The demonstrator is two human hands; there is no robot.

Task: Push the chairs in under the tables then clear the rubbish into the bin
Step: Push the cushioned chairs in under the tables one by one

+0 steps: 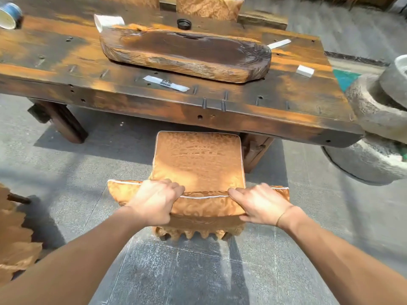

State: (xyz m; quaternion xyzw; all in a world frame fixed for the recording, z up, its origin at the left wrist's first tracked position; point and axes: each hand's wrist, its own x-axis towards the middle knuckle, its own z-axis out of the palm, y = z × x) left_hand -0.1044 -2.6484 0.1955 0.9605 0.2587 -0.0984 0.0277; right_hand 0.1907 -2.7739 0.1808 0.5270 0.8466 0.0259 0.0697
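Head view: both arms extended, left hand point(154, 203) and right hand point(259, 205) curled over the cushioned back of the chair point(198, 159), gripping it. Seat front at counter point(66, 62) edge. Print on wrapper point(166, 83) unreadable.

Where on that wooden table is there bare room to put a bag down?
Widest: the table's left stretch, between the blue paper cup and the carved tray. Smaller: the near right part, between the flat wrapper and the white block. Crowded behind the tray: a tipped white cup and a black lid.
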